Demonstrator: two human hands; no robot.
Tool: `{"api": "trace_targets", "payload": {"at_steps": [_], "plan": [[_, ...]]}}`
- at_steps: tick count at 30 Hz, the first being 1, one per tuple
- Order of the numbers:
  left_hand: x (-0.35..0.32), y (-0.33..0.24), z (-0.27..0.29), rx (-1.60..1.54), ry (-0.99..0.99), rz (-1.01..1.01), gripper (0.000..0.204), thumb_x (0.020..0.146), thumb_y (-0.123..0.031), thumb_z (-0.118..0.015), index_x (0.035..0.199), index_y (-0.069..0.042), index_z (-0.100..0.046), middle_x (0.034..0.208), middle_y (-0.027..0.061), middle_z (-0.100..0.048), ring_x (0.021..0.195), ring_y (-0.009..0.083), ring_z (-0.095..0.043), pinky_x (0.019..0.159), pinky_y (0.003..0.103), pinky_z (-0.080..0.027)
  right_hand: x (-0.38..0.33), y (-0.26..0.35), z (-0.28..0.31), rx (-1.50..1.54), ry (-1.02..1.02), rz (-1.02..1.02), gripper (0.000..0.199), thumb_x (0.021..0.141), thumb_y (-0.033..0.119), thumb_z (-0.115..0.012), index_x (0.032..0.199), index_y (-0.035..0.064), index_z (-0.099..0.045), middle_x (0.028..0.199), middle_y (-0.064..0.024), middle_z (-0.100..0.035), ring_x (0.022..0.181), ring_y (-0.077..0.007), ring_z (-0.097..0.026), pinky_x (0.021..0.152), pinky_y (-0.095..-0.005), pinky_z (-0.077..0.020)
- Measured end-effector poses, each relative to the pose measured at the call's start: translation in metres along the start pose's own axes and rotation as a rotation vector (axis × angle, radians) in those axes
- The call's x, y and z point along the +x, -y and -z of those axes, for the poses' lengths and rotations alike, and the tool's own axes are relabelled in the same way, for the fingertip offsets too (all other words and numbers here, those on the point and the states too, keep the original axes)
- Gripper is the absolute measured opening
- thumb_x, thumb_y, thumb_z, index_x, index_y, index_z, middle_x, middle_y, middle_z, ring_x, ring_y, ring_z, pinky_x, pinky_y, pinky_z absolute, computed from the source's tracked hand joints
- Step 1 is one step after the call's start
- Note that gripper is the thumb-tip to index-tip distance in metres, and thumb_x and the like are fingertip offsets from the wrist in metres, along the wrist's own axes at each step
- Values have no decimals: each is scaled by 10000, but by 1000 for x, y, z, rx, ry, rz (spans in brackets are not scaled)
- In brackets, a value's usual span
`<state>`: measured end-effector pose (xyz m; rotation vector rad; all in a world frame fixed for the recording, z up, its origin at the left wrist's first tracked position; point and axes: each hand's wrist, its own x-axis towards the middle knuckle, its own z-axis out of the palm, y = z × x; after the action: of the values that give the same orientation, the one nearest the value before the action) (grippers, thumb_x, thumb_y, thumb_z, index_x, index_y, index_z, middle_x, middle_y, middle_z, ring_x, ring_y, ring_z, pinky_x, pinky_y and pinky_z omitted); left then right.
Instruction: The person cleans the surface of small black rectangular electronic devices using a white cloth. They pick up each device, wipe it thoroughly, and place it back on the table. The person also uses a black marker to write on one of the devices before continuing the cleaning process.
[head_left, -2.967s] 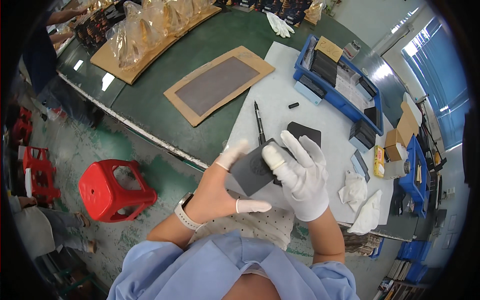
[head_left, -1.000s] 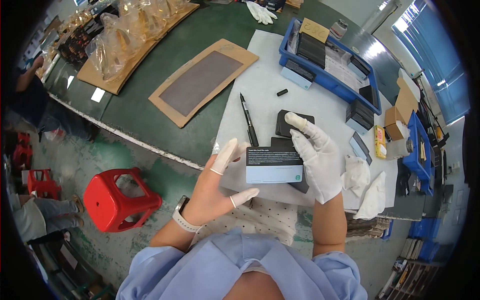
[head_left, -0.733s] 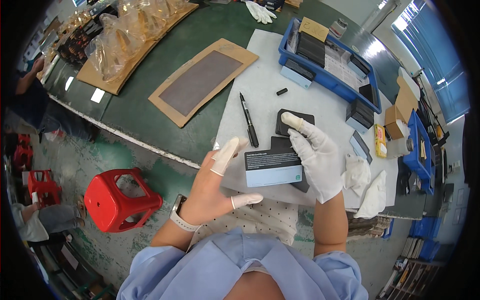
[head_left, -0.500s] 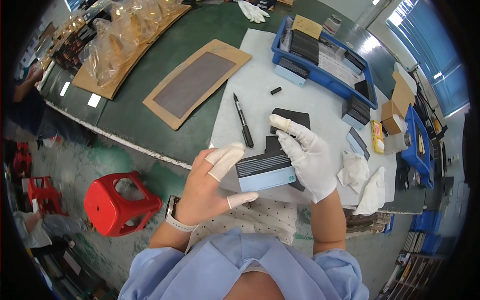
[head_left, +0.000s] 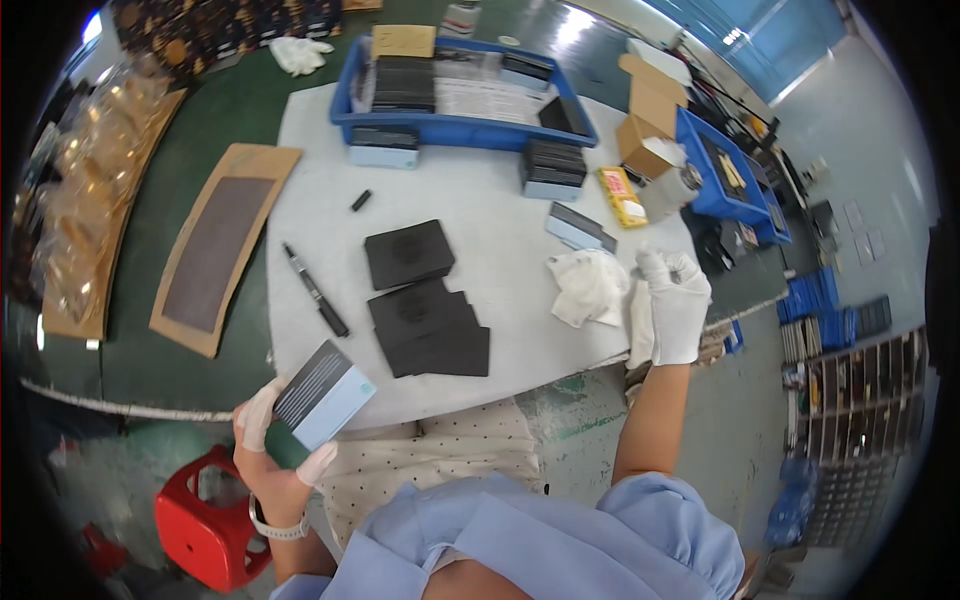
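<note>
My left hand [head_left: 268, 445], with finger cots on some fingers, grips a black and light-blue card [head_left: 325, 395] by its edge near the table's front. At the right, my right hand [head_left: 675, 305] in a white glove is raised beside a crumpled white cloth [head_left: 588, 287]. Its fingers are curled together; whatever is between them is hidden. A second white cloth [head_left: 639, 325] lies partly behind that hand. Black cards form a small stack [head_left: 408, 254] and a spread pile [head_left: 432, 328] mid-table. Left of them lies a black marker [head_left: 316, 290], its cap [head_left: 361, 201] off.
A blue tray [head_left: 470, 128] with black card stacks stands at the back. Nearer are card stacks [head_left: 384, 147] [head_left: 553, 170], a yellow packet [head_left: 622, 196] and an open carton [head_left: 640, 140]. Left is a cardboard-framed grey panel [head_left: 215, 255]; a red stool [head_left: 195, 535] stands below.
My right hand has left the card and moved right to the cloths. My left hand now holds the card alone, tilted, farther left. The view has turned rightward.
</note>
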<state>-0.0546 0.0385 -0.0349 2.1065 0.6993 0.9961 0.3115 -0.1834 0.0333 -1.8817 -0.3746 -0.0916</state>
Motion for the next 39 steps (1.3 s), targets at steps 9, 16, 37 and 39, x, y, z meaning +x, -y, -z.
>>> {"api": "trace_targets", "payload": {"at_steps": [9, 16, 37, 39], "plan": [[8, -1, -18, -46, 95, -71, 796, 634, -353, -849, 1275, 9, -550, 1182, 151, -615, 1017, 269, -556, 873, 369, -456, -18, -12, 4, -551, -26, 119, 302, 906, 285, -631, 1085, 56, -715, 1037, -189, -688, 1081, -297, -608, 920, -380, -473], [8, -7, -16, -27, 115, -94, 795, 644, -361, -847, 1285, -3, -542, 1186, 156, -610, 1042, 279, -555, 902, 383, -453, -19, -36, -21, -798, 41, 353, 276, 865, 294, -679, 943, 37, -742, 1079, -182, -686, 1076, -340, -598, 902, -411, -476], [2, 5, -17, -130, 107, -32, 787, 648, -328, -847, 1286, 18, -543, 1196, 147, -611, 1040, 258, -547, 888, 357, -438, 17, -3, 50, -271, 402, -203, 199, 953, 183, -624, 1003, -7, -653, 797, 22, -619, 698, -40, -545, 607, -197, -432], [1, 8, -17, -135, 92, -41, 792, 656, -360, -837, 1289, 19, -549, 1196, 125, -606, 1047, 238, -543, 865, 334, -417, 4, 17, 52, -180, 348, -320, 238, 954, 176, -607, 1044, -45, -622, 824, -20, -609, 730, -66, -550, 636, -215, -443]]}}
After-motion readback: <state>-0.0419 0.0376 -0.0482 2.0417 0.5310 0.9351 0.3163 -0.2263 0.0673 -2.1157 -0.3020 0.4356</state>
